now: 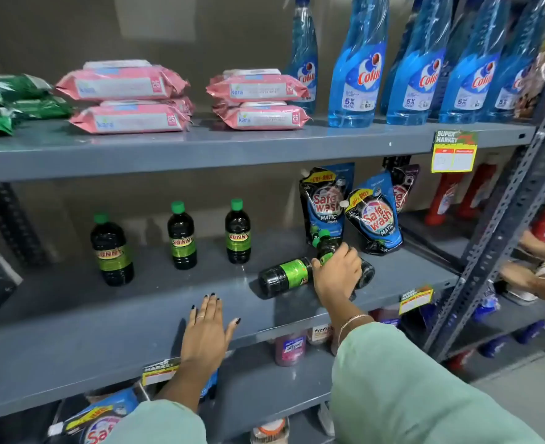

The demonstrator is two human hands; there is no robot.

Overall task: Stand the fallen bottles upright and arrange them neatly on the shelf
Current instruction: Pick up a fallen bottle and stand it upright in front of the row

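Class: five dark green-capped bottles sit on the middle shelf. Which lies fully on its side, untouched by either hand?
The fallen bottle left of the right hand. Three stand upright; the fifth is gripped.

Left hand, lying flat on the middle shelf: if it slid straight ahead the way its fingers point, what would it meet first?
Probably the rightmost upright Sunny bottle. The left hand points up the bare shelf towards it, though depth is unclear and it might pass just beside it.

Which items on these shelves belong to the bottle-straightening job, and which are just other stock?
Job:
- three upright Sunny bottles
- fallen bottle lying on its side
- second fallen bottle, gripped by the right hand
- left hand, flat on the middle shelf

Other stock:
- pink wipe packs
- blue Colin sprays
- Safewash pouches
- red bottles
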